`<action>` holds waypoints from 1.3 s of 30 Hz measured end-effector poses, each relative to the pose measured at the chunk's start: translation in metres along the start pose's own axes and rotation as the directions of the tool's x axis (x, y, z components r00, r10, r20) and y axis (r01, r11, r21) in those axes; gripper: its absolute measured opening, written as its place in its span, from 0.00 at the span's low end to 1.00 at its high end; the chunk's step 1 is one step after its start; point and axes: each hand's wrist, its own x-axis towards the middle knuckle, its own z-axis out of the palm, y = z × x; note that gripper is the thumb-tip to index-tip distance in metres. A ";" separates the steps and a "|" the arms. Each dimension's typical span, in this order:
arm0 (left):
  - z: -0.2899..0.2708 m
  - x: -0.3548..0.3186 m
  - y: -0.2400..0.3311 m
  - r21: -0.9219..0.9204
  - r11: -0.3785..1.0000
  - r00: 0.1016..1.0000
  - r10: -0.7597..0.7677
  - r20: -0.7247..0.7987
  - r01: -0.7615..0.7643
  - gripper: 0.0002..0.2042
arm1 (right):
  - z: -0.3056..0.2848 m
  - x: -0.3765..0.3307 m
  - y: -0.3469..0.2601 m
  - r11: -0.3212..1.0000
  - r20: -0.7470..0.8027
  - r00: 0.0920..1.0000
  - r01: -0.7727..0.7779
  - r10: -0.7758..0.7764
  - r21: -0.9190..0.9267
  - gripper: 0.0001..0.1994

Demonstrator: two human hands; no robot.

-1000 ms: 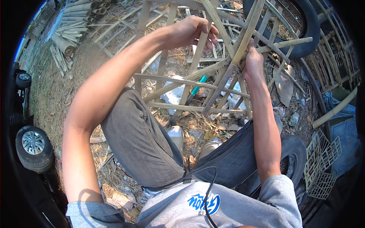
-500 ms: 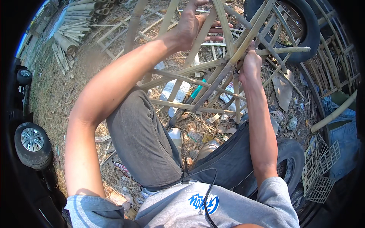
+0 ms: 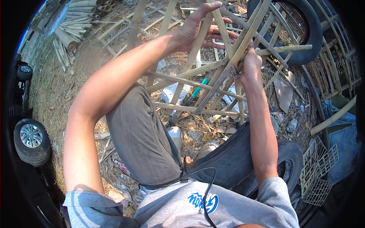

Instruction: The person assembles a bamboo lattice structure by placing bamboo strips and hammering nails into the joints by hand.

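Note:
A lattice of woven bamboo strips (image 3: pixel 197 69) is in front of me, above my knees. My right hand (image 3: pixel 251 65) is closed round the strips where several of them cross, at the lattice's right side. Farther off and to the left, my left hand (image 3: pixel 197 28) reaches among the upper strips. Its fingers are stretched out and apart, partly behind a slanting strip, with the thumb raised. A tool with a teal handle (image 3: pixel 199 88) lies on the ground beneath the lattice; strips partly hide it.
Bamboo poles (image 3: pixel 81 11) and split strips (image 3: pixel 66 49) are piled at the far left. One tyre (image 3: pixel 313 32) lies at the far right, another (image 3: pixel 294 163) beside my right leg. Car wheels (image 3: pixel 32 138) stand at the left. A white plastic grid (image 3: pixel 317 167) sits at the right.
My left hand has shifted slightly right and nearer along the upper strips, with its fingers spread. My right hand keeps its grip; the lattice has barely moved.

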 end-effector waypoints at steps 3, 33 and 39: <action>0.001 0.003 -0.009 0.153 0.985 0.988 0.094 -0.120 -0.075 0.49 | 0.000 -0.002 -0.001 1.000 0.047 0.999 -0.003 0.004 -0.004 0.25; -0.009 -0.003 -0.016 0.169 0.986 0.993 0.021 -0.113 -0.001 0.48 | 0.005 0.001 0.005 0.993 0.058 0.995 -0.077 0.083 -0.085 0.28; -0.004 0.000 -0.015 0.105 0.994 0.995 0.025 -0.099 -0.015 0.49 | 0.001 -0.003 0.003 0.997 0.120 0.991 -0.045 0.052 -0.060 0.28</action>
